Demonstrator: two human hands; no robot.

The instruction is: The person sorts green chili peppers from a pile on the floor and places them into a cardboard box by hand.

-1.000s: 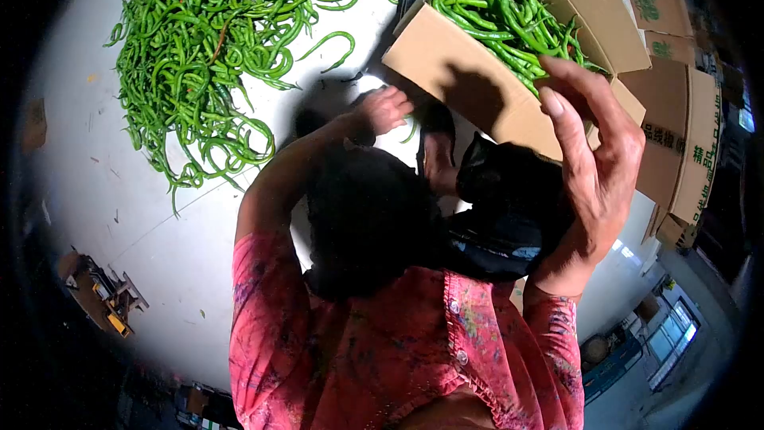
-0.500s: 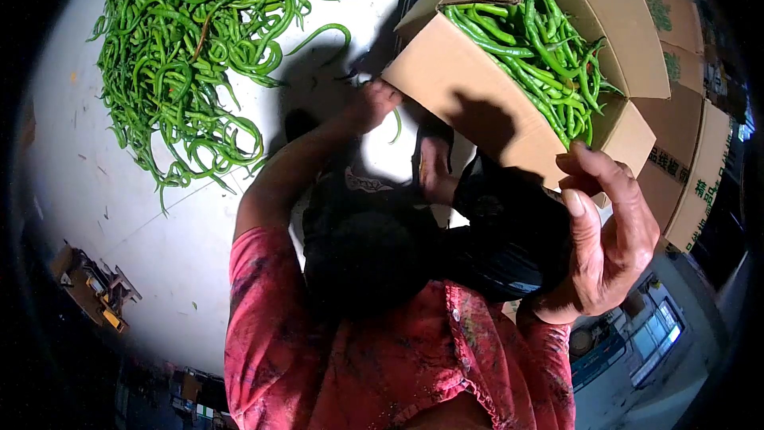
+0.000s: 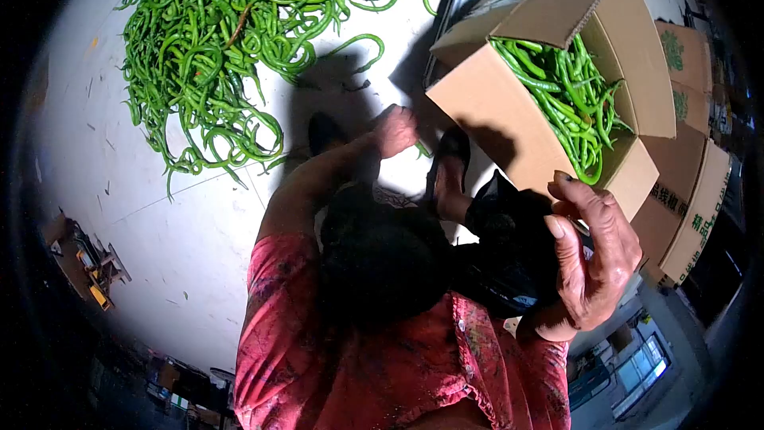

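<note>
My left hand [image 3: 395, 132] is low over the pale floor between my feet, its fingers curled in; what they hold, if anything, is hidden. Just beside its fingertips, part of a green chili pepper [image 3: 422, 150] shows. My right hand [image 3: 598, 259] is raised at the near corner of an open cardboard box [image 3: 485, 107]. Its thumb and bent fingers are apart, with nothing between them. Long green chili peppers [image 3: 569, 91] fill much of the box. To the left, a large heap of green chili peppers [image 3: 207, 48] is spread on the floor.
Printed cardboard boxes [image 3: 684, 167] stand at the right. A dark-rimmed tray-like object [image 3: 458, 0] lies behind the open box. My shoes [image 3: 326, 131] are close to the heap. Small furniture or clutter [image 3: 87, 263] sits at the far left.
The view has shifted, so the heap and box appear farther right. My left hand has come slightly nearer to me, fingers still curled. My right hand stays open beside the box.
</note>
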